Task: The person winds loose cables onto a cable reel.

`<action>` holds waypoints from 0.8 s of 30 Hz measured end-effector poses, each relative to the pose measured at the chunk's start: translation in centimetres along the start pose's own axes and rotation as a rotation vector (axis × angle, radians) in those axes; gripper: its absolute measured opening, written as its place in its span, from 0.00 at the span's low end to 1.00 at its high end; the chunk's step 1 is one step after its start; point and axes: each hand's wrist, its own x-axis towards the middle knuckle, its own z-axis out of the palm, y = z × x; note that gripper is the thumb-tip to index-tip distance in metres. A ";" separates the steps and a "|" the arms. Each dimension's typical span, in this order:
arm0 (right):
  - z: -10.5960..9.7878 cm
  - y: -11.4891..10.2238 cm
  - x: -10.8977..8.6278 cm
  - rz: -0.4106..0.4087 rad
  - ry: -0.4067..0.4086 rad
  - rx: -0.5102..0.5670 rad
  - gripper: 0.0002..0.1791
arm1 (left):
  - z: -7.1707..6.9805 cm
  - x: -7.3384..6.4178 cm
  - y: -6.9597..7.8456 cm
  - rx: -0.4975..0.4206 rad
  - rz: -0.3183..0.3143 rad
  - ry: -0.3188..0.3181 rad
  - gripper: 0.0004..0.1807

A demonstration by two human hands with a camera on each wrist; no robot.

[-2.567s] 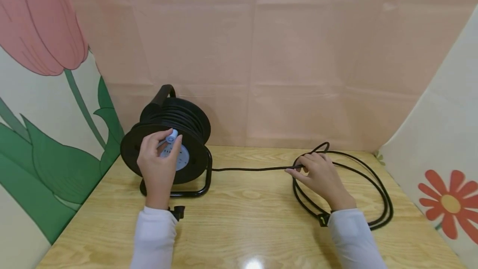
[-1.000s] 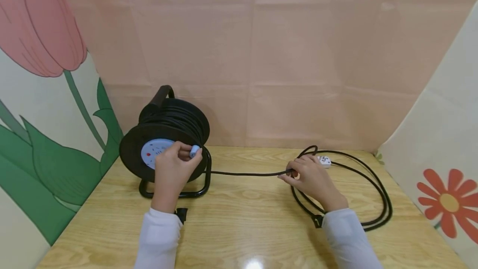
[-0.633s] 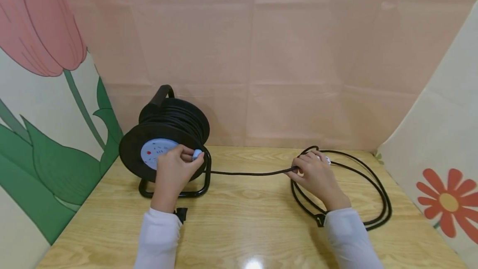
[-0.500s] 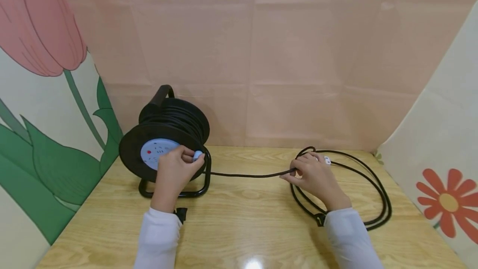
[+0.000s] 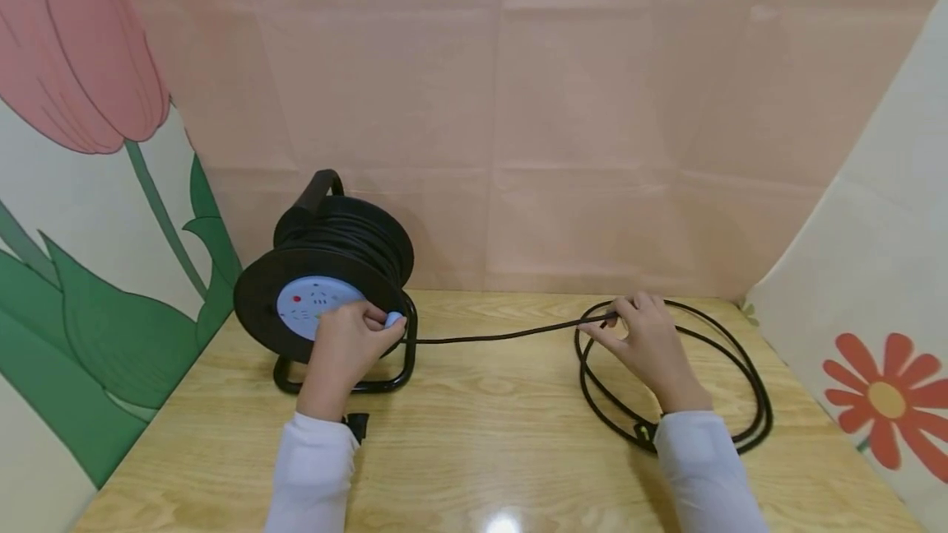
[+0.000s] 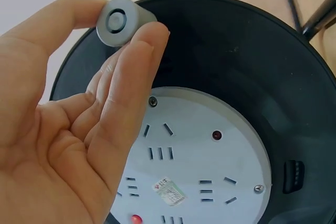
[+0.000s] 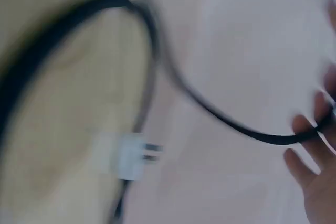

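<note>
A black cable reel stands on its tube frame, its round face carrying a pale blue socket panel. My left hand pinches the pale crank knob at the lower right of that face; the left wrist view shows the knob between thumb and fingers. From the reel, black cable runs right and slightly upward to my right hand, which holds it between thumb and fingers. In the blurred right wrist view the cable crosses the fingers, and a white two-pin plug shows beside a loop.
Loose loops of cable lie on the wooden table beneath and right of my right hand. A pink sheet hangs behind. Flower-printed panels stand at the left and right sides.
My left hand has carried the knob from the top of the reel's face to its lower right. The right hand, after shifting slightly left, has moved right and back, lifting the cable.
</note>
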 end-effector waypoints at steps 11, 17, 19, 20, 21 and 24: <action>0.5 -0.7 0.4 0.095 0.041 0.233 0.19 | -0.3 0.3 -0.9 -0.032 -0.061 -0.164 0.16; -0.2 -1.6 1.0 0.147 -0.054 0.314 0.09 | -0.3 0.3 -1.4 -0.028 -0.077 -0.234 0.17; -0.2 -1.4 1.2 0.170 -0.156 0.307 0.09 | -0.3 0.3 -1.6 -0.020 -0.094 -0.248 0.18; -0.2 -1.3 1.3 0.171 -0.216 0.299 0.10 | -0.3 0.3 -1.7 -0.013 -0.102 -0.257 0.19; -0.3 -1.1 1.4 0.176 -0.278 0.288 0.10 | -0.2 0.3 -1.9 -0.004 -0.109 -0.269 0.20; -0.5 -0.6 1.8 0.152 -0.446 0.254 0.14 | -0.2 0.3 -2.2 0.015 -0.144 -0.311 0.22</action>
